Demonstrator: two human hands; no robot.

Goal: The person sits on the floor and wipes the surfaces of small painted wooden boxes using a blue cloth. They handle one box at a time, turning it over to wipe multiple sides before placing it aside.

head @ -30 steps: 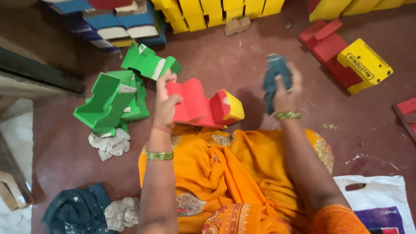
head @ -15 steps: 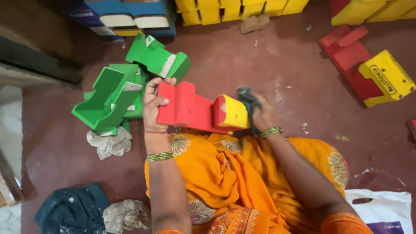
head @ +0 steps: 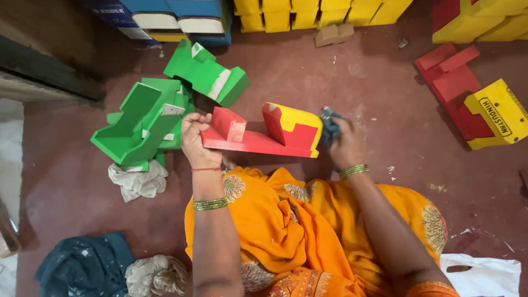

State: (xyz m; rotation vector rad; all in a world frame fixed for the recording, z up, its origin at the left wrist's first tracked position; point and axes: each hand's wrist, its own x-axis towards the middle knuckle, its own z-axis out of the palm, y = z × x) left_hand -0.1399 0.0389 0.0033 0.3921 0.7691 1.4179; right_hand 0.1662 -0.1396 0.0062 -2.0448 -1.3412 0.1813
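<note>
The fingers point(head: 193, 122) of the left hand point(head: 197, 144) are curled over the low red end of a painted wooden stand point(head: 258, 136), closed on its edge so the piece is held just above the floor point(head: 363, 71), in front of the person's lap. The right hand point(head: 345, 147) is closed around a dark blue-green rag point(head: 329, 124) and presses it against the yellow end face of the stand. To my eye this wiping goes best with the left grip kept firm on the far end, so the stand does not twist, and with the rag bunched tight enough to reach into the notch between the two uprights.

The stand itself is a long red base with two red uprights rising from it, the right one capped and faced in yellow; the paint looks fresh and bright, with paler bare patches on the upright faces.

Just left of the left hand lies a pile of green stands point(head: 148, 124) of the same shape, a crumpled whitish cloth point(head: 137, 180) touching its near side. Another red and yellow stand point(head: 473, 104) lies well apart toward the floor's right edge, and yellow blocks point(head: 308, 12) line the far edge.
</note>
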